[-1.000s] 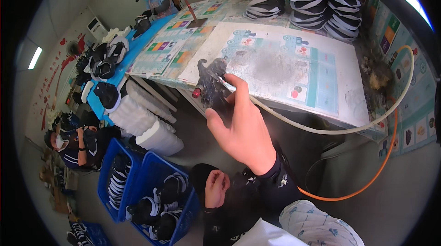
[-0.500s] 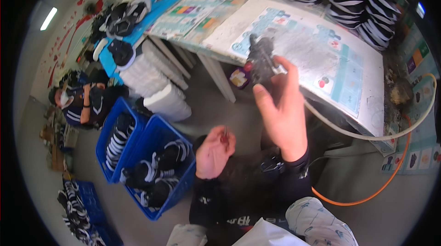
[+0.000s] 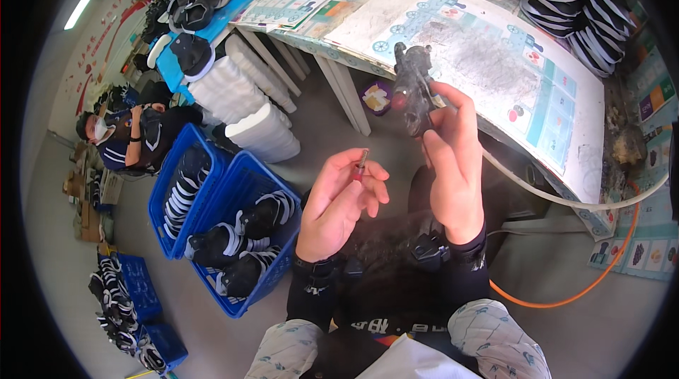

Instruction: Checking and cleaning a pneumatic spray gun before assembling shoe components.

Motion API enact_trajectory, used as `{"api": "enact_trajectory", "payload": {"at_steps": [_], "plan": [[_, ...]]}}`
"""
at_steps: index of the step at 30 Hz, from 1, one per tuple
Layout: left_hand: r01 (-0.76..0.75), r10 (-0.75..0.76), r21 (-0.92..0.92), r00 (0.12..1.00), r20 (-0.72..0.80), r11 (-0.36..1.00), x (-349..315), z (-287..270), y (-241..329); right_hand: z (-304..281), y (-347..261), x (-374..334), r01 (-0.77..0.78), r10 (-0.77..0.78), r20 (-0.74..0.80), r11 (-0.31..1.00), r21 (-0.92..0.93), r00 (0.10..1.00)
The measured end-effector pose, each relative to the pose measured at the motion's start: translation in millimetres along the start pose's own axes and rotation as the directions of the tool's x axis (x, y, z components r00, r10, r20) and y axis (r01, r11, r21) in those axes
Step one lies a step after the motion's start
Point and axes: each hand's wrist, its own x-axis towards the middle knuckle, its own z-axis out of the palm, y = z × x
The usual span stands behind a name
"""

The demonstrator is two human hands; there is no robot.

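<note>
My right hand (image 3: 456,174) grips the lower end of a grimy dark grey hand tool (image 3: 412,89), thumb and fingers closed round it. The tool stands roughly upright in front of the table's near edge, a red spot on its side; its exact kind is unclear. Lower and to the left, my left hand (image 3: 332,205) is turned palm inward. Between its thumb and fingers is a small red piece with a thin metal pin (image 3: 361,165) pointing up, which looks coiled or threaded. A gap separates the two hands.
A white, dust-smudged board (image 3: 488,82) lies on the table. Black-and-white shoes (image 3: 559,4) are stacked at its far right. A pale hose (image 3: 537,188) and an orange hose (image 3: 594,287) curve at right. Blue crates (image 3: 265,287) with shoes stand at left. A seated masked person (image 3: 127,131) is beyond.
My left hand has risen and moved right, lifting the red piece toward the tool. The right hand has shifted slightly right with the tool, its thumb and fingers now closer together.
</note>
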Motion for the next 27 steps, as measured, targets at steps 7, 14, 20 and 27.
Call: {"api": "enact_trajectory", "payload": {"at_steps": [7,14,20,27], "plan": [[-0.098,0.08,0.227,0.993,0.084,0.969,3.1,3.8,27.8,5.5,-4.0,-5.3,0.107,-0.104,0.03,0.977,-0.182,0.994],[-0.157,0.116,0.381,0.985,0.128,0.911,13.4,23.5,52.3,8.2,-13.0,-9.4,0.046,-0.043,0.02,0.978,-0.203,0.999],[-0.13,0.062,0.438,0.984,0.166,0.889,16.0,25.6,52.4,9.4,-16.8,-9.6,0.066,-0.066,0.007,0.974,-0.217,0.998],[-0.116,0.045,0.448,0.985,0.168,0.887,16.3,26.1,50.5,7.9,-14.9,-11.1,0.081,-0.082,0.006,0.967,-0.243,0.997]]}}
